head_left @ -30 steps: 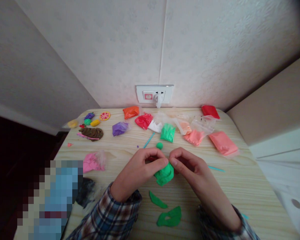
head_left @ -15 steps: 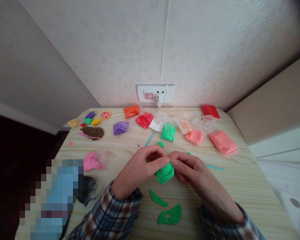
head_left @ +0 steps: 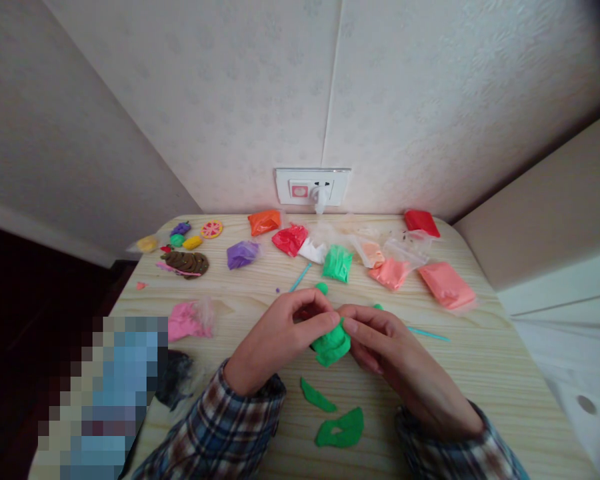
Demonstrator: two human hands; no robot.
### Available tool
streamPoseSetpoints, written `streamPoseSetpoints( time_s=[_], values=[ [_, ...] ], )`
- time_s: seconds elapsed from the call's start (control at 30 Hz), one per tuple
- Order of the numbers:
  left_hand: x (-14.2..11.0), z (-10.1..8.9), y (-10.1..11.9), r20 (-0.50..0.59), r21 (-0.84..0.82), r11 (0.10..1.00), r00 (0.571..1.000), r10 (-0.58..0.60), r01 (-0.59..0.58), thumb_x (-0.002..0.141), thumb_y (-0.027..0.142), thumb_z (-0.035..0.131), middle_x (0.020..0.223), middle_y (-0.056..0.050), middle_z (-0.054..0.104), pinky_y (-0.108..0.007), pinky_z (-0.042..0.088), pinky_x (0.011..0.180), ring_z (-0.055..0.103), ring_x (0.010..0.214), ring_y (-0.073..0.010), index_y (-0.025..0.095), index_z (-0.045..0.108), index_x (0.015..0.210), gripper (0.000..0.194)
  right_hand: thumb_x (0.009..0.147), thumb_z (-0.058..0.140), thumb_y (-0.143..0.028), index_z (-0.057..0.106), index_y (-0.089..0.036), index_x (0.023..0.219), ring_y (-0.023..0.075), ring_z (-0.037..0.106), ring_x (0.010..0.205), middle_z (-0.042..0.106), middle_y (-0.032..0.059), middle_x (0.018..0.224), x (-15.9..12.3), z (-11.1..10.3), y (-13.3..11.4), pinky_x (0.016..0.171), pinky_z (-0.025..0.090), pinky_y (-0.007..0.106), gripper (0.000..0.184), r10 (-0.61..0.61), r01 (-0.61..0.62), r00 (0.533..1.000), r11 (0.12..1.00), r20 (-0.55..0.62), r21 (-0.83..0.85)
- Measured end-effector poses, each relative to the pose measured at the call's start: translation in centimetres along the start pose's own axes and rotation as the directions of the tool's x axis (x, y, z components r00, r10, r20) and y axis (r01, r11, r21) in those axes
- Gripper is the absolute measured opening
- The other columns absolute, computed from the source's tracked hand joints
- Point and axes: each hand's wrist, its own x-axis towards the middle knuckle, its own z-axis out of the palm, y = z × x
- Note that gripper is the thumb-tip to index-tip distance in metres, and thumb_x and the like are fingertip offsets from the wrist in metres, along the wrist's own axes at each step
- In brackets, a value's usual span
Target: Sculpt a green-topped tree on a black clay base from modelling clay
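A lump of green modelling clay with folded layers is held between my two hands above the table. My left hand grips its left and upper side, thumb on top. At its upper right edge, the thumb and fingertips of my right hand pinch the clay; the fingers behind are partly hidden. Below lie a thin green clay strip and a flat green clay piece with a hole. Just beyond my hands sit small green clay balls, one partly covered by my right hand.
Bags of coloured clay, including green, purple and pink, are spread over the wooden table. Blue sticks lie near both hands. Clay figures, a brown one among them, stand at back left. A blurred-out object fills the lower left.
My hands stay nearly in place, still pinching the green clay at its top edge. The view has shifted very slightly.
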Motion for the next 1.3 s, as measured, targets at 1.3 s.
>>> streamPoseSetpoints(
  time_s=[1.3],
  values=[
    [0.1,-0.2,-0.7,0.012,0.016,0.999,0.999,0.031,-0.031,0.073,0.031,0.058,0.065,0.0,0.054,-0.022,0.04,0.057,0.049,0.063,-0.0118,0.015,0.055,0.066,0.018,0.075,0.064,-0.049,0.063,-0.015,0.075,0.0043,0.022,0.04,0.034,-0.0092,0.043,-0.7,0.2,0.3,0.042,0.014,0.023,0.034,0.008,-0.004,0.997,0.999,0.072,-0.053]
  ],
)
